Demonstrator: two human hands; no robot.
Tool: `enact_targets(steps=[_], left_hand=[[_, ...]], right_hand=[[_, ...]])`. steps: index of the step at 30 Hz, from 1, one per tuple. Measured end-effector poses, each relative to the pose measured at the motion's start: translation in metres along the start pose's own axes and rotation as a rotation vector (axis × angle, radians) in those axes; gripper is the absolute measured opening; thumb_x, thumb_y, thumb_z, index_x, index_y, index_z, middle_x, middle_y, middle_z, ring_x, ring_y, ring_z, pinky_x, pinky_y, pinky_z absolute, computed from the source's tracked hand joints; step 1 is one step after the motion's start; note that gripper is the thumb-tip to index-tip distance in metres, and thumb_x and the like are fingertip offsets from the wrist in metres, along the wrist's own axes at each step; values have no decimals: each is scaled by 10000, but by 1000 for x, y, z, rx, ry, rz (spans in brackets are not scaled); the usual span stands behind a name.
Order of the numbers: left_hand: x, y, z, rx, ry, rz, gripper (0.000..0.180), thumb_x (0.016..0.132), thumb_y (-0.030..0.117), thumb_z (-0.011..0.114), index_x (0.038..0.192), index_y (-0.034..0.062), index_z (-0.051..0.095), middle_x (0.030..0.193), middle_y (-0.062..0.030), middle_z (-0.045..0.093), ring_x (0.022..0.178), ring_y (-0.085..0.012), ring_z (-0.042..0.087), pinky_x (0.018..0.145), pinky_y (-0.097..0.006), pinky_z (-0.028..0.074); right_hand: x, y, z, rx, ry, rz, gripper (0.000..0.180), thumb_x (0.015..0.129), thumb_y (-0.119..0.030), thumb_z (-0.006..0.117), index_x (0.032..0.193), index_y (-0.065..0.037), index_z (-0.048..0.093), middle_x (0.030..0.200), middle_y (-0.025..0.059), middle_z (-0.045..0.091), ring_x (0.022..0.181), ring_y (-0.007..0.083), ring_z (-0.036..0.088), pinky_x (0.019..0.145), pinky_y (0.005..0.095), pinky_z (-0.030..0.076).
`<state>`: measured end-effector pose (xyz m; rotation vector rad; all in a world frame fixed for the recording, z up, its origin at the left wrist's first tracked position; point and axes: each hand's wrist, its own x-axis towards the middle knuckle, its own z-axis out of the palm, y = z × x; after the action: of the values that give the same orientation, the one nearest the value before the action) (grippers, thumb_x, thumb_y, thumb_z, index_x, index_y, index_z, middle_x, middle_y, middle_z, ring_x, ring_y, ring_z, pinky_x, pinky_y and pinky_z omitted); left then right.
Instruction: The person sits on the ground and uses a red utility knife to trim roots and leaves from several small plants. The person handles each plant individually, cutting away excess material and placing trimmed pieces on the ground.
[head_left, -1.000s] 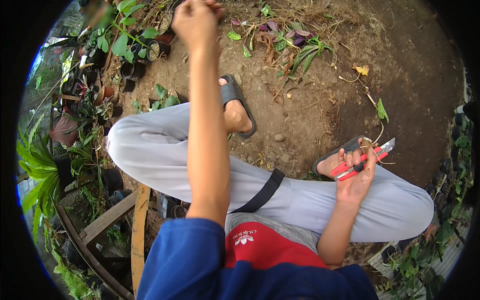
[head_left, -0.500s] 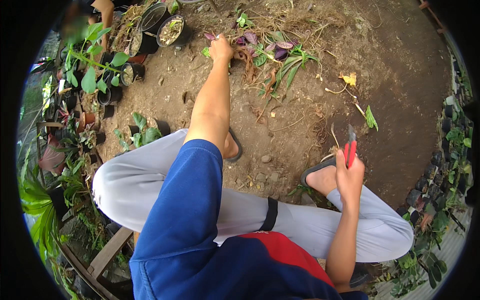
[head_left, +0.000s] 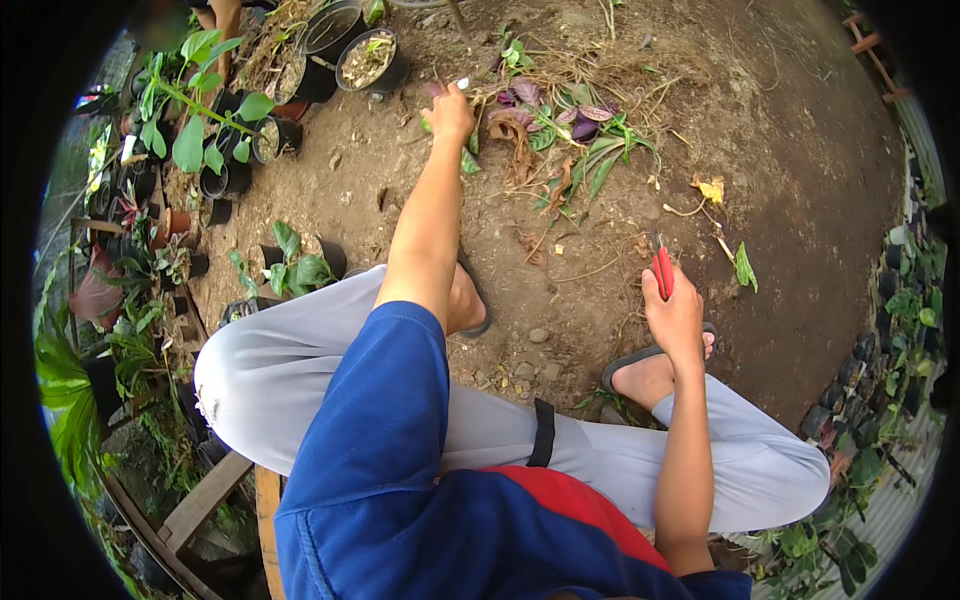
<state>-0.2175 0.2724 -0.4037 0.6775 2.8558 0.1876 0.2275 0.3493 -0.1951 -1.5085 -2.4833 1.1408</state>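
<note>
My left hand reaches far out over the soil, fingers closed on a small leafy cutting. A purplish leaf and a green leaf show around it; its stem is hidden by the hand. Something small and white shows at the fingertips, too small to name. In my right hand, above my right foot, is a pair of red-handled pruning shears, blades pointing away from me. Right of the left hand lies a heap of purple and green leaves with dry roots and stems.
Black pots stand at the far left, near another person's arm. A potted green plant sits beside my left knee. Loose cuttings and a yellow leaf lie on the soil, right. Plants in black containers line the right edge.
My right hand has moved left and farther out, and the shears have turned to lean left. The left hand has come slightly nearer with the cutting, more of whose green leaf shows below the hand.
</note>
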Motion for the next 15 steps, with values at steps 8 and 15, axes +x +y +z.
enact_targets(steps=[8,15], left_hand=[[-17,10,-69,-791,388,57,417,855,175,762,1200,-15,624,889,-114,752,831,-223,737,787,-337,567],[-100,112,-286,-672,628,598,431,921,132,708,1306,-10,577,999,-116,750,848,-160,704,809,-306,546]], right_hand=[[-30,-36,-45,958,-306,86,420,1013,-98,580,1387,24,433,999,109,646,830,132,632,752,303,556],[-66,-89,-110,1027,-258,-219,495,1018,-185,602,1409,60,425,1027,140,649,831,142,643,769,303,555]])
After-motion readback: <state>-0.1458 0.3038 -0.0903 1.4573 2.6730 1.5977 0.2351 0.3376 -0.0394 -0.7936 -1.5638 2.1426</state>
